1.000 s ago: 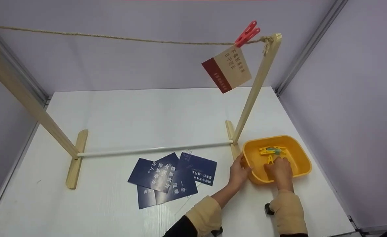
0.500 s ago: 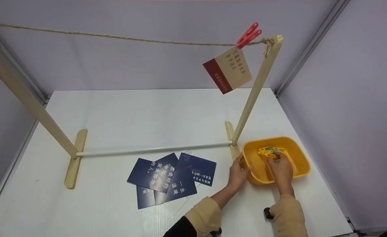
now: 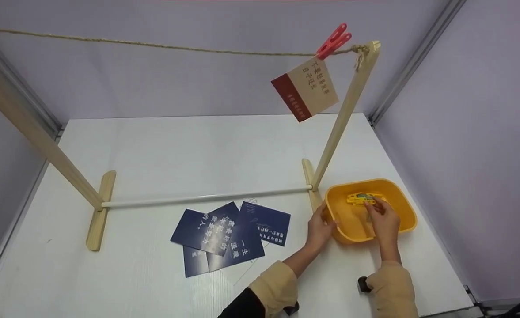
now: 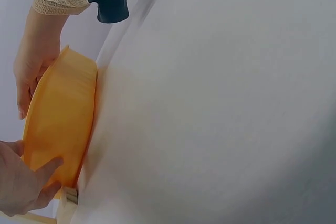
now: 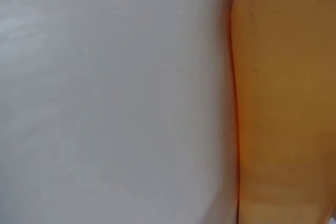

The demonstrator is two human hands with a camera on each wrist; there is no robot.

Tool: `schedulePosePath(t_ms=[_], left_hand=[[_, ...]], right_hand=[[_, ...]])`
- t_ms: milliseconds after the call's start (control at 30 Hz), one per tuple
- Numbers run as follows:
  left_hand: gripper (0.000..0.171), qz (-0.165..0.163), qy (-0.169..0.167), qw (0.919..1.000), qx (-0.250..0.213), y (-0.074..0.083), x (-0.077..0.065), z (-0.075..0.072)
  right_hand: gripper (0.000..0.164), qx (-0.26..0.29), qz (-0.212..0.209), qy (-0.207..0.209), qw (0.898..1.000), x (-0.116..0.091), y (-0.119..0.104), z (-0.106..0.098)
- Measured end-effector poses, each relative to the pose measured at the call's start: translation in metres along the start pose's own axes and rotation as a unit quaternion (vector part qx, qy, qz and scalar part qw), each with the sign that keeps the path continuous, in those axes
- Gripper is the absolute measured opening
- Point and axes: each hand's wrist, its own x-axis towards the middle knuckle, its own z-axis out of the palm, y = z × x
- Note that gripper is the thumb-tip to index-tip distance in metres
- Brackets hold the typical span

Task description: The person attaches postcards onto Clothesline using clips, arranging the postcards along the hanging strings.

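My left hand (image 3: pixel 320 232) grips the left rim of a yellow plastic basin (image 3: pixel 403 210), thumb at the rim and fingers spread along the outside wall, as the left wrist view shows at the basin's side (image 4: pixel 63 114). Inside the basin, my right hand (image 3: pixel 385 221) pinches at a small group of yellow and green clothespins (image 3: pixel 356 198) with thumb and fingers; the hand partly hides what it holds. In the right wrist view only the basin's outer wall (image 5: pixel 286 103) and the white surface show, with the tips of fingers at the top edge.
Several dark blue printed cards (image 3: pixel 198 232) lie overlapping on the white table (image 3: pixel 131 265). A twine line (image 3: pixel 176 47) runs between wooden posts (image 3: pixel 346 115). From it hangs a beige and red card (image 3: pixel 306 90) on a red clothespin (image 3: pixel 334 41). A white rod (image 3: pixel 206 197) joins the posts' feet.
My right hand has shifted a little to the right and back within the basin, its fingertips now at the clothespin group. The left hand keeps its grip on the rim.
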Motion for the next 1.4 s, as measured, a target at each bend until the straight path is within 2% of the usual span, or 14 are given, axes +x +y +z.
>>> schedulePosePath(t_ms=[167, 367, 600, 800, 900, 967, 1033, 1100, 1167, 1233, 1300, 1333, 1367, 1400], left_hand=[[0.053, 0.000, 0.005, 1.0000, -0.001, 0.000, 0.000, -0.001], [0.052, 0.003, 0.004, 0.9998, -0.019, -0.001, -0.001, 0.000], [0.050, 0.003, 0.004, 0.9994, -0.035, -0.002, -0.002, 0.000], [0.050, -0.012, -0.004, 0.9991, -0.040, -0.003, -0.001, -0.003], [0.049, -0.033, -0.026, 0.9959, -0.080, -0.003, 0.003, -0.009], [0.047, -0.058, -0.050, 0.9921, -0.100, -0.003, 0.005, -0.018], [0.044, -0.069, -0.081, 0.9888, -0.105, 0.000, 0.008, -0.031], [0.041, -0.062, -0.121, 0.9882, -0.072, 0.005, 0.011, -0.047], [0.039, -0.036, -0.163, 0.9860, -0.001, 0.010, 0.013, -0.066], [0.039, 0.004, -0.200, 0.9756, 0.091, 0.016, 0.016, -0.088], [0.040, 0.043, -0.224, 0.9549, 0.190, 0.019, 0.016, -0.110], [0.041, 0.061, -0.230, 0.9383, 0.251, 0.020, 0.016, -0.122], [0.043, 0.078, -0.235, 0.9174, 0.312, 0.022, 0.014, -0.134], [0.046, 0.094, -0.236, 0.8894, 0.380, 0.023, 0.011, -0.146]], right_hand=[[0.040, 0.054, 0.029, -0.008, 0.998, 0.001, -0.001, -0.003], [0.044, 0.160, 0.060, -0.019, 0.985, 0.001, -0.006, -0.001], [0.039, 0.189, 0.021, -0.019, 0.982, -0.001, -0.012, 0.001], [0.042, 0.192, 0.048, -0.023, 0.980, -0.003, -0.014, 0.002], [0.042, 0.190, 0.048, -0.028, 0.980, -0.003, -0.016, 0.002], [0.042, 0.182, 0.049, -0.032, 0.982, -0.003, -0.017, 0.003], [0.043, 0.174, 0.054, -0.037, 0.983, -0.002, -0.018, 0.004], [0.044, 0.169, 0.061, -0.040, 0.983, 0.000, -0.018, 0.004], [0.045, 0.181, 0.072, -0.041, 0.980, 0.001, -0.020, 0.003], [0.045, 0.196, 0.075, -0.041, 0.977, 0.003, -0.023, 0.002], [0.045, 0.212, 0.073, -0.042, 0.974, 0.003, -0.028, 0.001], [0.044, 0.220, 0.069, -0.042, 0.972, 0.002, -0.031, 0.001], [0.044, 0.222, 0.062, -0.044, 0.972, 0.002, -0.034, 0.001], [0.043, 0.226, 0.057, -0.045, 0.971, 0.001, -0.038, 0.001]])
